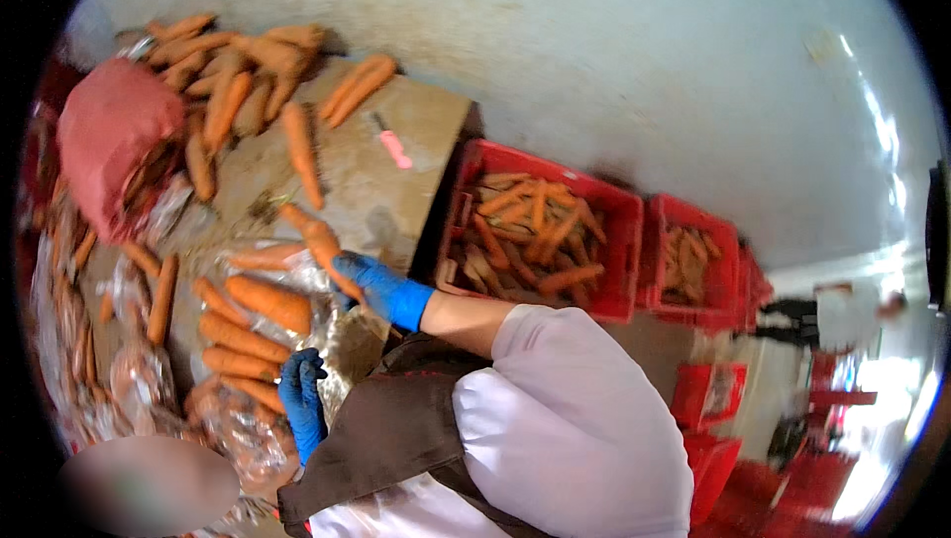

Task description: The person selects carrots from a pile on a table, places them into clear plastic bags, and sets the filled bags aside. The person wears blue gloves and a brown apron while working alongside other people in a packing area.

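Observation:
My right hand (pixel 381 290), in a blue glove, is closed round one end of a long carrot (pixel 319 246) and holds it slanting over the table. Lower down, my left hand (pixel 303 401), also gloved in blue, has its fingers curled beside a clear plastic bag (pixel 342 340). What those fingers hold, if anything, is hidden. Several thick carrots (pixel 243 337) lie side by side in front of the hands, some with clear film around them. Beyond the held carrot, a single carrot (pixel 301 155) rests on the brown tabletop (pixel 342 176).
A heap of soil-stained carrots (pixel 238 72) lies against the pale wall (pixel 594 43). Near it are a pink-handled knife (pixel 393 145) and a red sack (pixel 114 142). Red crates (pixel 624 251) of carrots stand past the table's edge. Bagged carrots (pixel 139 379) lie at left; a person (pixel 842 315) is far right.

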The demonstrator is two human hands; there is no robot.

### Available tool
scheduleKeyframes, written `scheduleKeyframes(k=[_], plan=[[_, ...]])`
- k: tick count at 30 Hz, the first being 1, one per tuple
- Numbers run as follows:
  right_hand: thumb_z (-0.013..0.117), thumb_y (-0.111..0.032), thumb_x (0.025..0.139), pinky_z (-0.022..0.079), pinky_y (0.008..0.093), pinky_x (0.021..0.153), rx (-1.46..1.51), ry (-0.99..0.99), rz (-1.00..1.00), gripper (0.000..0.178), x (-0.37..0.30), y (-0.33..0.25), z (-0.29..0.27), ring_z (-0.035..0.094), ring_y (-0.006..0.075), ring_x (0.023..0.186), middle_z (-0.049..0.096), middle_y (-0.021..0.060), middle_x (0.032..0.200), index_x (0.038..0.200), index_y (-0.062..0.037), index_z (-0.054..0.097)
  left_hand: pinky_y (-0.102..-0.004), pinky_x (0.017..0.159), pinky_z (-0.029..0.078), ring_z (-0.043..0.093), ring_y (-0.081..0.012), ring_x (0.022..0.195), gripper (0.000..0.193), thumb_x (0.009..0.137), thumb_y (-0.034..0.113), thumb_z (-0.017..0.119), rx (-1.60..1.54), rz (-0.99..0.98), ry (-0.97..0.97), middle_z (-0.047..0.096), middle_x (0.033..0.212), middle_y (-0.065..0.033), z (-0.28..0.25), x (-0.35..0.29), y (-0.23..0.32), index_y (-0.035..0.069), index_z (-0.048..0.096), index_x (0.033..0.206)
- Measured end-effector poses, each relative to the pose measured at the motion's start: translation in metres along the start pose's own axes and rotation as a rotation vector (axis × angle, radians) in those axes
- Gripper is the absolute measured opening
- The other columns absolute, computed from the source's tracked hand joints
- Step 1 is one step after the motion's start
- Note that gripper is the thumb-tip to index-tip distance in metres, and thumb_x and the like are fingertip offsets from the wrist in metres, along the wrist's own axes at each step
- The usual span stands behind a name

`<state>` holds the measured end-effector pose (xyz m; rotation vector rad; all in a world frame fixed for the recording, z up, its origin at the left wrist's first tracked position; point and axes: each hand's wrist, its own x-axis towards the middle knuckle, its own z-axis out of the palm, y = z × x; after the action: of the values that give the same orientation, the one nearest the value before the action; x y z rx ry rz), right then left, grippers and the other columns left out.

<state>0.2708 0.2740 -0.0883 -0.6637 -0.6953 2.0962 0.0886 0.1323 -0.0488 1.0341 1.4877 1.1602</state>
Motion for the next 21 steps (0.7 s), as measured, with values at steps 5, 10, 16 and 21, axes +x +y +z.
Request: scheduleKeyframes(k=[5, 10, 16, 21], plan=[[0.051, -0.048, 0.085, 0.043, 0.0304, 0.061, -0.22, 0.587, -0.038, 0.049, -0.119, -0.045, -0.151, 0.049, 0.0152, 0.07, 0.054, 0.0053, 0.086, 0.11, -0.0067, 0.052, -0.0236, 0.068, 0.044, 0.053, -0.0113, 0.073, 0.018, 0.089, 0.013, 0.052, 0.042, -0.057, -0.183, 0.06, 0.082, -0.0041, 0.015, 0.029, 0.004, -0.001, 0.058, 0.099], [0.051, -0.042, 0.087, 0.036, 0.027, 0.045, 0.138, 1.372, -0.385, 0.036, -0.302, -0.108, -0.263, 0.045, 0.0174, 0.053, 0.051, 0.0056, 0.067, 0.085, -0.0065, 0.053, -0.0228, 0.067, 0.042, 0.052, -0.0108, 0.072, 0.018, 0.09, 0.014, 0.05, 0.031, -0.057, -0.262, 0.059, 0.081, -0.0036, 0.033, 0.039, 0.003, 0.0, 0.058, 0.098], [0.057, -0.03, 0.086, 0.044, 0.0329, 0.05, 0.227, 1.628, -0.697, 0.034, -0.437, -0.149, -0.304, 0.051, 0.0201, 0.063, 0.056, 0.009, 0.083, 0.11, -0.0072, 0.05, -0.0225, 0.066, 0.042, 0.052, -0.0106, 0.07, 0.02, 0.09, 0.016, 0.051, 0.029, -0.096, -0.326, 0.059, 0.082, -0.0038, 0.038, 0.04, -0.001, 0.0, 0.059, 0.097], [0.055, -0.028, 0.086, 0.044, 0.0358, 0.065, 0.049, 1.776, -0.914, 0.036, -0.439, -0.235, -0.247, 0.051, 0.0207, 0.085, 0.053, 0.005, 0.106, 0.118, -0.0147, 0.046, -0.0236, 0.065, 0.044, 0.053, -0.0108, 0.07, 0.019, 0.089, 0.015, 0.053, 0.04, -0.139, -0.316, 0.061, 0.083, -0.0048, 0.037, 0.047, -0.01, 0.0, 0.059, 0.098]])
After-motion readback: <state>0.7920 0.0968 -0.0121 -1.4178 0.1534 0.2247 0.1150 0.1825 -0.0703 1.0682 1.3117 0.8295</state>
